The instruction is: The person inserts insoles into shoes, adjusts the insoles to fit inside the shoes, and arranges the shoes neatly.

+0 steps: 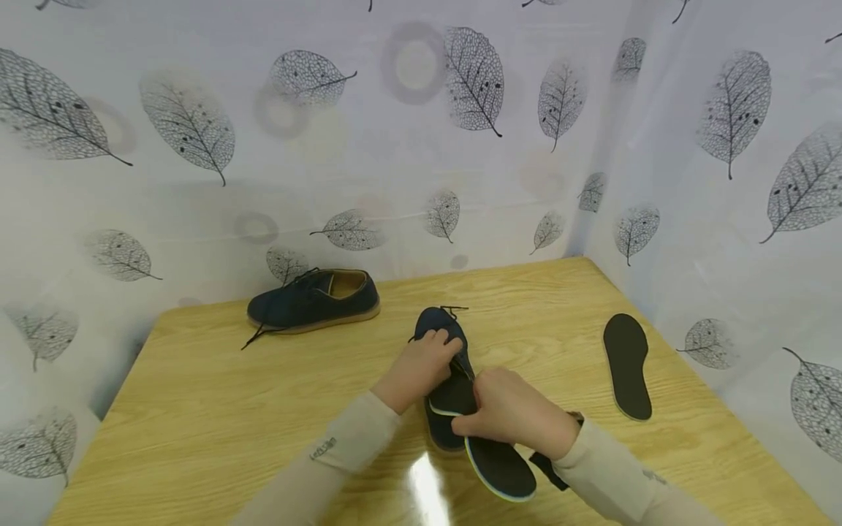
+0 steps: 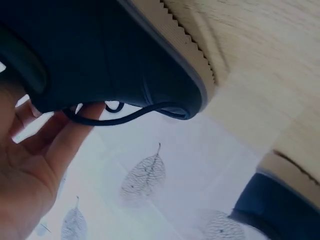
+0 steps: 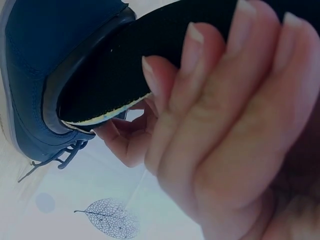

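Observation:
A dark blue lace-up shoe (image 1: 442,431) stands on the table in front of me, its toe pointing away. My left hand (image 1: 416,369) grips its upper near the laces, fingers at the tongue; in the left wrist view a loose lace (image 2: 120,120) loops beside the fingers. With curled fingers and thumb my right hand (image 1: 516,410) holds a black insole (image 1: 503,469) with a pale edge. In the right wrist view, one end of this insole (image 3: 110,75) is inside the shoe's opening, its tip hidden; the other end sticks out towards me.
A matching blue shoe (image 1: 309,305) stands at the back left, toe to the left, its laces loose. Another black insole (image 1: 627,365) lies flat near the right edge of the wooden table (image 1: 263,409). A leaf-patterned curtain (image 1: 408,161) borders the table's back and right.

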`<state>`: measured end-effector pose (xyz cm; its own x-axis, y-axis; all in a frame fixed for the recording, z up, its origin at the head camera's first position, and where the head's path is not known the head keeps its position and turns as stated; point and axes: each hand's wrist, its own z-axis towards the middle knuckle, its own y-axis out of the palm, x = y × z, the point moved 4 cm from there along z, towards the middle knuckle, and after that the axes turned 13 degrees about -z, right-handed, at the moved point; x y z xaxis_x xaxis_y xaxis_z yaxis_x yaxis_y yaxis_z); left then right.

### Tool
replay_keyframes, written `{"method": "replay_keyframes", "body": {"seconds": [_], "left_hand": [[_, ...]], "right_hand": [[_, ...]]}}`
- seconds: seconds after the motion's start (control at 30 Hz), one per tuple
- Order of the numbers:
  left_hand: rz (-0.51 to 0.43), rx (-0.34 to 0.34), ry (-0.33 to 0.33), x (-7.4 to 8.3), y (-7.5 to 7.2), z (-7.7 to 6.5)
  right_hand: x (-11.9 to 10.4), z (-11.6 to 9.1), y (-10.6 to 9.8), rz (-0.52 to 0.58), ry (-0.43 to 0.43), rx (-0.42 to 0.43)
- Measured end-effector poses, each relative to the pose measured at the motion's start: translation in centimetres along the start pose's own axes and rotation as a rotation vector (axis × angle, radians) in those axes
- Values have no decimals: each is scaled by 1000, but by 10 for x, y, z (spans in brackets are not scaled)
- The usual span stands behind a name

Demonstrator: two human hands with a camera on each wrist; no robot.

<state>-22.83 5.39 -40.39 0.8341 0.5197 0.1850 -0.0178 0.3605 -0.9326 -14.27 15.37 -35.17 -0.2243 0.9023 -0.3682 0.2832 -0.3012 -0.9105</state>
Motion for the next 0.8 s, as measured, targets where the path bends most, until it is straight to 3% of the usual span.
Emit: {"method": "replay_keyframes", "body": {"seconds": [0.2,0.3,0.8], "left_hand": [[-332,-54,-14,-16,-5,6],[-428,-94,-27,-23,-6,10],[-496,-156,-80,-36,-8,11]], "right_hand": [[0,1,0,-35,15,33],[1,2,0,-51,38,50],[-3,17,1,-127,93,91]]}}
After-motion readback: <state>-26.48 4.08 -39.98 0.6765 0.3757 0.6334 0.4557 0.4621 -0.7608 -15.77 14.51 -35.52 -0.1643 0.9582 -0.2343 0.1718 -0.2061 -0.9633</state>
